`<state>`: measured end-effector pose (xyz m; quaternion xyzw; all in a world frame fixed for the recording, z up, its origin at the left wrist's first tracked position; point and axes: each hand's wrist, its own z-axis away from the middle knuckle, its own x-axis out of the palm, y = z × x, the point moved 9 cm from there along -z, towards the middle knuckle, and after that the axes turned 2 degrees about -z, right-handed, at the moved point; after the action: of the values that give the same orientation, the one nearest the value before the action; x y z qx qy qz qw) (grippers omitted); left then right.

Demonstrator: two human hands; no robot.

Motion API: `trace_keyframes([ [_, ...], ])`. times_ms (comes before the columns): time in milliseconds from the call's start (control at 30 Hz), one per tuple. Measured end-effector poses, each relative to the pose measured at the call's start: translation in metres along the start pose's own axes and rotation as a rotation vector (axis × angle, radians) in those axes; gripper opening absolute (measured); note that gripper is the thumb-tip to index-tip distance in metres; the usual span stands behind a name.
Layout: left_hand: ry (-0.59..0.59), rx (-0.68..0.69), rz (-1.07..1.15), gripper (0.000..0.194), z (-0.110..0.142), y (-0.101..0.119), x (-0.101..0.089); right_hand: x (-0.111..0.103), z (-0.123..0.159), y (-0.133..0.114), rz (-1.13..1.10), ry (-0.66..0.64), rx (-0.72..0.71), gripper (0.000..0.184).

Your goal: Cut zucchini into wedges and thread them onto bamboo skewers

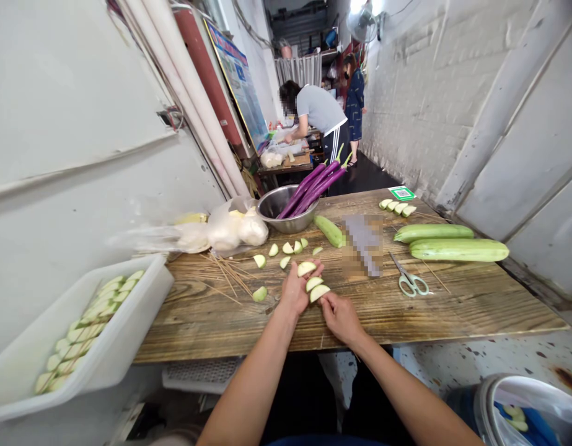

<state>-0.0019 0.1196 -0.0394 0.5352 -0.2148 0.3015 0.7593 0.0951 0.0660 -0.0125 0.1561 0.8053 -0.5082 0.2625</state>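
Note:
My left hand (295, 289) rests on the wooden table (453, 303), fingers closed around pale green gourd slices (313, 284) lined up in a row. My right hand (340, 314) pinches the near end of that row, at the last slice (319, 293); what runs through the slices is too thin to make out. More loose slices (286, 249) lie just beyond, and one slice (259, 294) sits to the left. Thin bamboo skewers (225, 272) are scattered on the table left of my hands.
A white tub (141, 310) of skewered slices stands at left. Behind are a steel bowl (276, 207) with purple eggplants (313, 186), a plastic bag (230, 229), whole gourds (457, 249), scissors (410, 282). Two people work farther down the passage. A bin (522, 402) stands lower right.

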Motion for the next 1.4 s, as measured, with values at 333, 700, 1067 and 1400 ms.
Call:
trace_keyframes([
  [333, 0.086, 0.095, 0.04, 0.02, -0.001, 0.005, -0.009, 0.004, -0.001, -0.001, -0.015, -0.033, -0.025, 0.027],
  [700, 0.155, 0.073, 0.13, 0.017, -0.014, -0.006, -0.027, 0.007, -0.004, -0.001, -0.023, -0.078, -0.014, 0.027],
  [1067, 0.126, 0.091, 0.168, 0.017, -0.015, -0.003, -0.027, 0.009, -0.004, 0.001, -0.042, -0.107, 0.012, 0.026],
  [1400, 0.103, 0.228, 0.111, 0.015, -0.012, 0.002, -0.026, 0.009, -0.005, 0.006, -0.073, -0.116, 0.026, 0.026],
])
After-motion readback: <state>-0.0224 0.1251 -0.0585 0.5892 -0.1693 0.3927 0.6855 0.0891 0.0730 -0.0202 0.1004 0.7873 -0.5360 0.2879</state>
